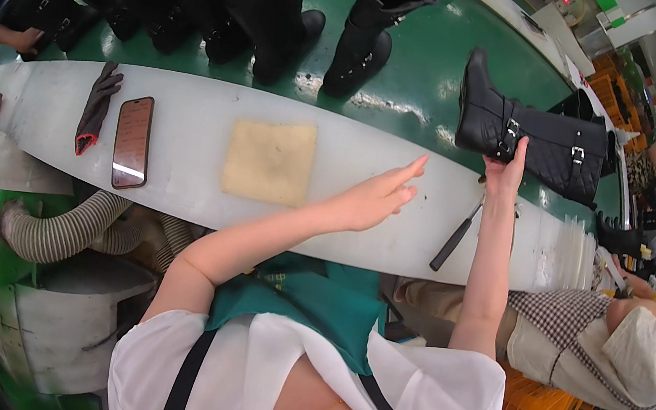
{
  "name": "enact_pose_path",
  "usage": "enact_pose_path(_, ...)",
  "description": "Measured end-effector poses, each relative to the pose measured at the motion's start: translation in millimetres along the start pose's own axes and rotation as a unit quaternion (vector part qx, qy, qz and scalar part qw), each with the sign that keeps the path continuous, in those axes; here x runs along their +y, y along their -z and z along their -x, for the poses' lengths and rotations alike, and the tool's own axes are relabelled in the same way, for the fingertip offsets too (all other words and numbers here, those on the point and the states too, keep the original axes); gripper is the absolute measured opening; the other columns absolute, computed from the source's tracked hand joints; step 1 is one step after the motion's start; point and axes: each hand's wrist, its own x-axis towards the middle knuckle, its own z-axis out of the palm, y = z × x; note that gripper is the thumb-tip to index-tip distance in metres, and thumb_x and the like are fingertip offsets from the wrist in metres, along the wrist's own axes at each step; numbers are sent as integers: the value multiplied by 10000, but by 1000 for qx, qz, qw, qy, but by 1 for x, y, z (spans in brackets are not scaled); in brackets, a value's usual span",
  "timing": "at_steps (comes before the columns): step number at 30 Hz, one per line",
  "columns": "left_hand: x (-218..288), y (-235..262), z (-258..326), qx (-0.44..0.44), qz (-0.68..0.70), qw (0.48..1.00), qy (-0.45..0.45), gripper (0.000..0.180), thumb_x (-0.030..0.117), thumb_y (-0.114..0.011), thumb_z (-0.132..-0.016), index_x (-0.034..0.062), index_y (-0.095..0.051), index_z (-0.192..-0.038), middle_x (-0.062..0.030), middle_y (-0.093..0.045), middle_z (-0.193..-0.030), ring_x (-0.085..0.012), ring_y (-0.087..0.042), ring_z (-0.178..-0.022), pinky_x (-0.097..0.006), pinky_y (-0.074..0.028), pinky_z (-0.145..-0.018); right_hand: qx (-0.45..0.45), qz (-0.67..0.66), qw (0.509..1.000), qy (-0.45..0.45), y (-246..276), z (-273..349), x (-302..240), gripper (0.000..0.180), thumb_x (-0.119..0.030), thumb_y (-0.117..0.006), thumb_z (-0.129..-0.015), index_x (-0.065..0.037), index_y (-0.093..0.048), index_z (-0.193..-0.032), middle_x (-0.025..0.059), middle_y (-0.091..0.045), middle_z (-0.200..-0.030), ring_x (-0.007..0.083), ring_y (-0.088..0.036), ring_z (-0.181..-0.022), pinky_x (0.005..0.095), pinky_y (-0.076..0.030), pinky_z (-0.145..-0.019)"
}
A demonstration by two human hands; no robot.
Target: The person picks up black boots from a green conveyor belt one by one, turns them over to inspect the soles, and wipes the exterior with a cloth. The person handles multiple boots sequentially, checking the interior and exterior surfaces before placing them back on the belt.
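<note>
My right hand (505, 174) reaches to the far side of the table and grips a tall black boot (547, 144) by its ankle area. The boot lies on its side, toe pointing away and shaft toward the right, with quilted panels and two buckled straps showing. My left hand (378, 201) hovers over the white table, fingers stretched out, holding nothing. Below the right hand lies a tool with a black handle (451, 245), its far end partly hidden by my arm. A square cream-coloured pad (268, 160) rests on the table left of my left hand.
Several black boots stand on the green surface (411, 103) beyond the white table (199, 101). A phone (133, 144) and a dark glove (97, 107) lie at left. Another person's hand (27, 41) touches boots far left; a co-worker (580, 336) is at right. Ribbed hoses (66, 229) run below.
</note>
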Motion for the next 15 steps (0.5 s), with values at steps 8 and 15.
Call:
enact_pose_path(8, -4, 21, -7, 59, 182, 981, -31, 577, 291, -384, -1000, 82, -141, -1480, -150, -323, -1451, -248, -431, -1255, -373, -451, -962, -5, -134, 987, -88, -18, 42, 2, 451, -396, -378, -979, -37, -527, -1208, 94, -544, -1234, 251, -501, -1158, 392, -382, -1012)
enact_pose_path(15, 39, 6, -27, 106, 284, 942, -146, 673, 407, -410, -980, 97, -91, -1485, -110, -251, -1489, -266, -274, -1362, -443, -316, -1067, -156, -196, 957, -145, -38, 99, 7, 453, -361, -347, -996, -31, -488, -1272, 105, -524, -1282, 246, -503, -1170, 386, -395, -1006)
